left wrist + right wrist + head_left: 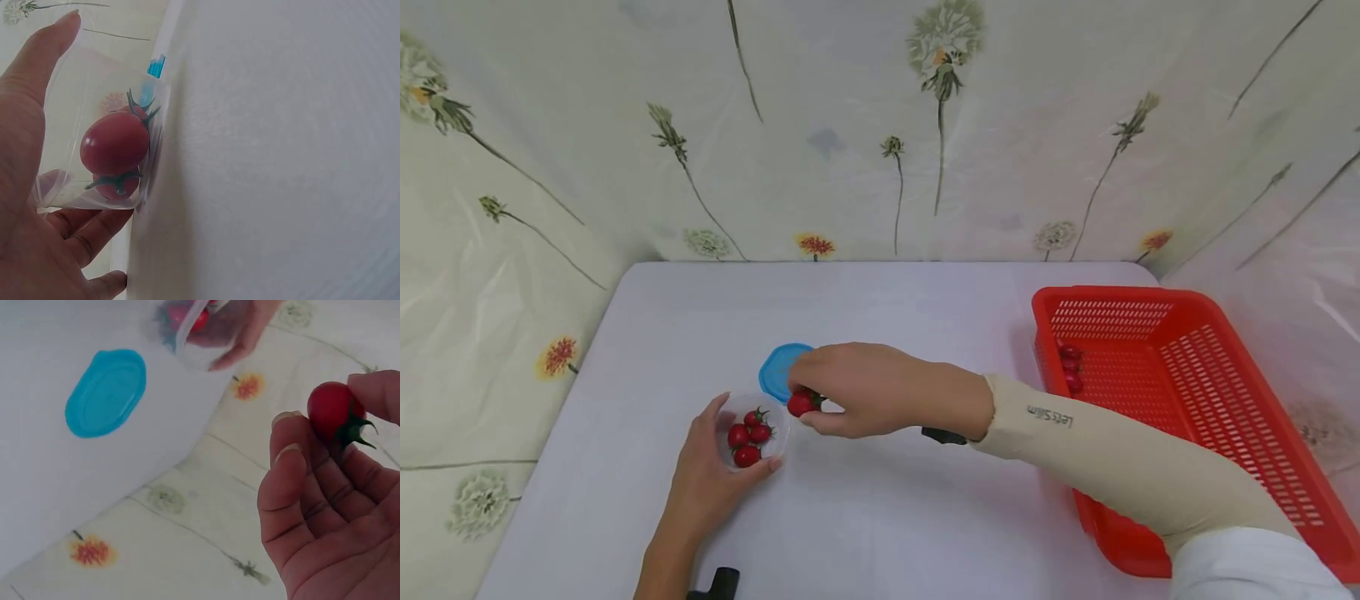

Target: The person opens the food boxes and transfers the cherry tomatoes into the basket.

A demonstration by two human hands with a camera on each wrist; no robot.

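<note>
A clear plastic container [780, 440] with several red cherry tomatoes [747, 456] inside stands on the table, and my left hand [709, 477] grips it around its side. In the left wrist view the tomatoes [115, 142] show through the container's see-through wall. My right hand [874, 390] pinches one cherry tomato [335, 411] with a green stem between thumb and fingers. In the head view that tomato [803, 402] is just right of the container's rim. A blue lid [777, 367] lies flat behind the container, partly hidden by the right hand.
A red plastic basket [1217, 312] takes up the table's right side, with a few tomatoes [1071, 367] by its left wall. My right forearm crosses over the basket. The white table [910, 525] meets a flower-patterned sheet [850, 167] at its back and left.
</note>
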